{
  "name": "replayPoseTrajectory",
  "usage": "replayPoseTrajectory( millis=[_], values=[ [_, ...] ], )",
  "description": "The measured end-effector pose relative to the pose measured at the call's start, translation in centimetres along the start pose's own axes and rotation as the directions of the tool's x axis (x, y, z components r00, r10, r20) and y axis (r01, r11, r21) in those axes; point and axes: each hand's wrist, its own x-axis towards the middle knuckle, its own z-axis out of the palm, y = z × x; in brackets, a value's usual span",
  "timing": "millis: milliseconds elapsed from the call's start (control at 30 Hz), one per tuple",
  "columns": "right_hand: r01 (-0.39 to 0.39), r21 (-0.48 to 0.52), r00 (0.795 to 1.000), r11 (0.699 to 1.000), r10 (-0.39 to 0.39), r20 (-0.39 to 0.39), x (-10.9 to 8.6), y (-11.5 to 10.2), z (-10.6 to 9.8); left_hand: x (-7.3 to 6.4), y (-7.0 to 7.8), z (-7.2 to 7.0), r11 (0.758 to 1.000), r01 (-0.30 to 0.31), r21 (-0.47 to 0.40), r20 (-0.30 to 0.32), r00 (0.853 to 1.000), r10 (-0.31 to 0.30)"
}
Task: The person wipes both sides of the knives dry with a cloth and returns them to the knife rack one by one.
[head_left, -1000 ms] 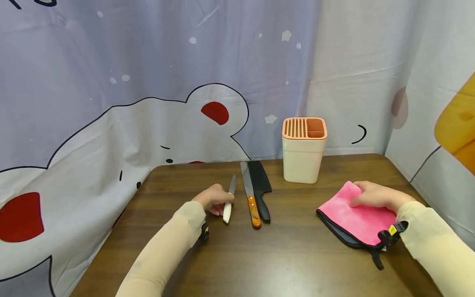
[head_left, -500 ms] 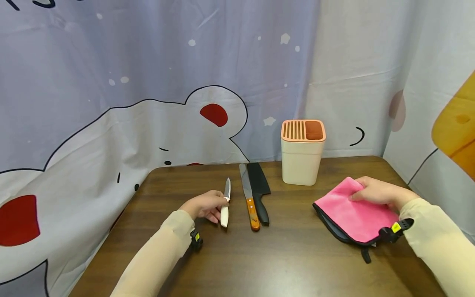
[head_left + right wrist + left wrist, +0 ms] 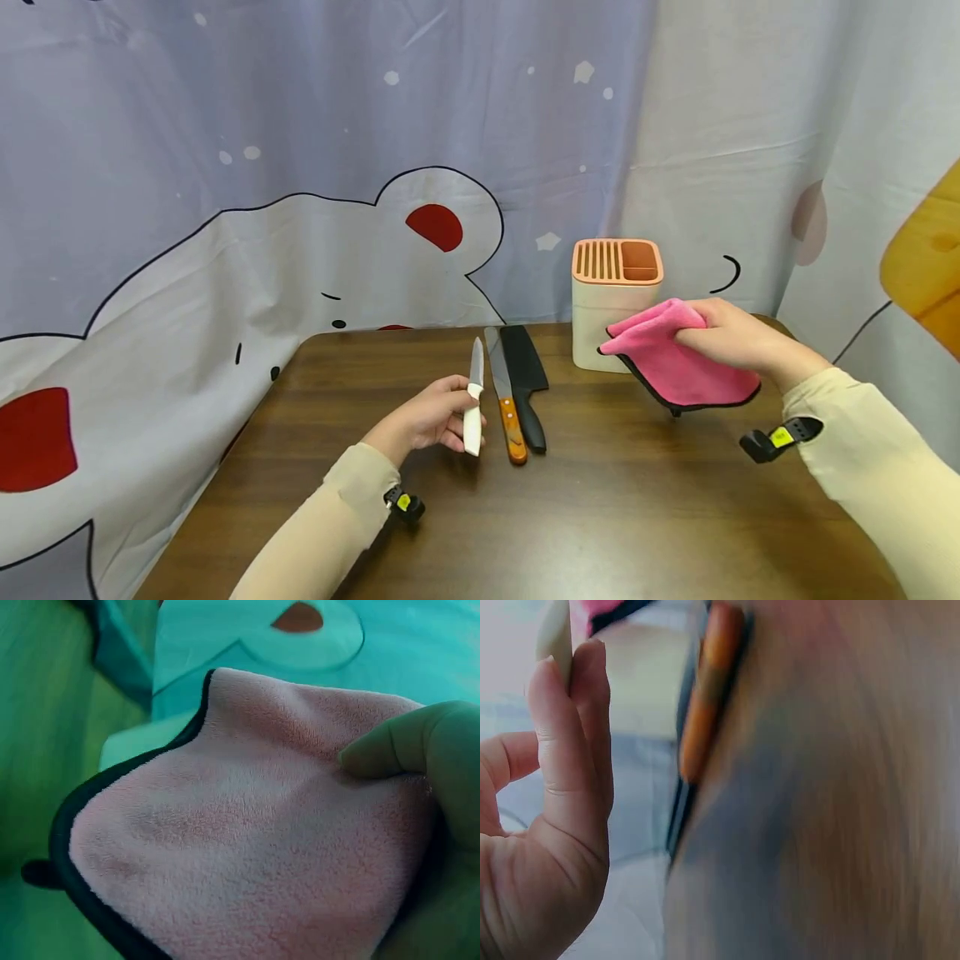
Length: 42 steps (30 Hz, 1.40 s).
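Observation:
My left hand (image 3: 435,417) pinches a small paring knife (image 3: 472,429) by its white handle, blade pointing away and up, held above the table. In the left wrist view the pale handle (image 3: 553,634) shows between thumb and fingers. A pink cloth (image 3: 682,362) with black edging hangs from my right hand (image 3: 738,333), gripped along its top in front of the cream knife holder (image 3: 603,321). The right wrist view shows the thumb pressing on the plush cloth (image 3: 247,817). Just right of the paring knife lie a knife with an orange wooden handle (image 3: 513,429) and a black cleaver (image 3: 525,358).
The holder's orange top has slots on the left and open compartments on the right. It stands near the back edge of the brown wooden table (image 3: 600,517). A printed curtain (image 3: 300,267) hangs behind and along the sides.
The paring knife has risen from the table in my left hand and shifted slightly right. My right hand has lifted the cloth up and left, so that it now overlaps the holder's lower part.

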Motion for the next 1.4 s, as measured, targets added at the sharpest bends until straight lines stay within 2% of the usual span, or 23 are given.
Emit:
replayPoseTrajectory(
  millis=[133,367,500,600,733,867,933,1133,1333,1400],
  values=[
    [0.068,-0.080,0.998,0.994,-0.068,-0.001,2.0,-3.2,-0.3,-0.5,0.6,2.5,0.999,-0.021,-0.032,0.056,0.998,0.022],
    [0.122,-0.216,0.991,0.969,-0.130,-0.023,5.7,-8.2,0.4,-0.8,1.4,6.0,0.996,-0.056,-0.069,0.093,0.994,0.063],
    [0.113,-0.285,0.990,0.952,-0.131,-0.045,7.6,-10.6,2.0,-0.7,2.0,7.3,0.992,-0.089,-0.089,0.113,0.989,0.099],
    [0.113,-0.402,0.983,0.908,-0.160,-0.085,8.7,-11.7,4.1,-0.3,2.3,8.0,0.989,-0.104,-0.103,0.102,0.988,0.114],
    [0.161,-0.540,0.959,0.826,-0.261,-0.113,9.1,-11.5,7.5,0.3,2.7,8.6,0.984,-0.120,-0.135,0.076,0.988,0.131],
    [0.216,-0.563,0.948,0.798,-0.309,-0.073,8.6,-10.4,9.8,0.7,3.0,8.8,0.979,-0.135,-0.153,0.060,0.988,0.145],
    [0.241,-0.550,0.945,0.800,-0.321,-0.053,8.3,-9.8,10.4,0.7,3.2,8.8,0.976,-0.143,-0.162,0.058,0.986,0.154],
    [0.295,-0.458,0.943,0.839,-0.333,-0.003,7.2,-8.4,11.5,1.1,3.6,8.8,0.959,-0.180,-0.218,0.079,0.976,0.201],
    [0.317,-0.447,0.938,0.837,-0.347,0.015,6.8,-7.2,13.2,1.5,3.2,8.7,0.953,-0.174,-0.250,0.092,0.975,0.202],
    [0.315,-0.427,0.938,0.848,-0.347,0.004,6.5,-6.9,13.5,1.6,3.0,8.7,0.955,-0.168,-0.244,0.109,0.974,0.199]
  ],
)
